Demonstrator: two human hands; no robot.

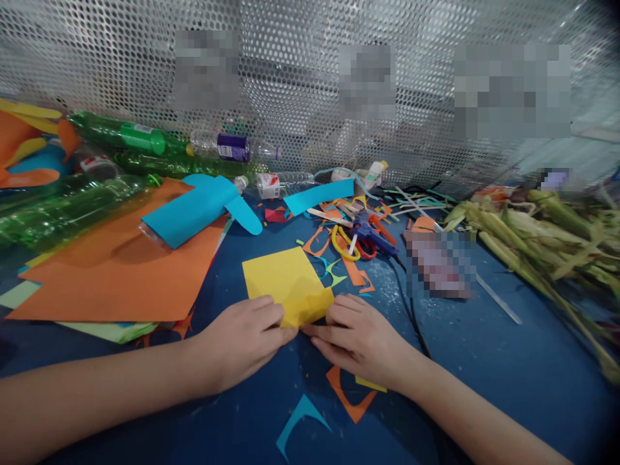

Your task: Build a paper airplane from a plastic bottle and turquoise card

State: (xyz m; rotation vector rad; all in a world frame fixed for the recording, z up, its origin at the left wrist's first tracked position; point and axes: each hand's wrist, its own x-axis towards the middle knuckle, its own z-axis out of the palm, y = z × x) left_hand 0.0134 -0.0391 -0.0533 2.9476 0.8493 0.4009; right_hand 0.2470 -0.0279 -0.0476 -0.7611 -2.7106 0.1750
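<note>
A sheet of yellow paper (pixel 283 274) lies between my hands on the blue table, its near right part bent up into a fold. My left hand (pixel 248 339) is closed on the paper's near left edge. With fingers pinched at the folded part, my right hand (pixel 361 336) meets it near the bottom corner. The fingertips of both hands almost touch. Below my right hand is an orange paper cutout (pixel 352 399), and a curved blue scrap (pixel 300 423) is closer to me.
Orange sheets (pixel 140 284) and a blue paper-wrapped bottle (pixel 194 210) are at left. Green bottles (pixel 77 206) stand behind. Scissors (pixel 341 244) and a blue glue gun (pixel 371 232) lie among scraps, with a black cord (pixel 411 310). Dry corn husks (pixel 533 239) fill the right.
</note>
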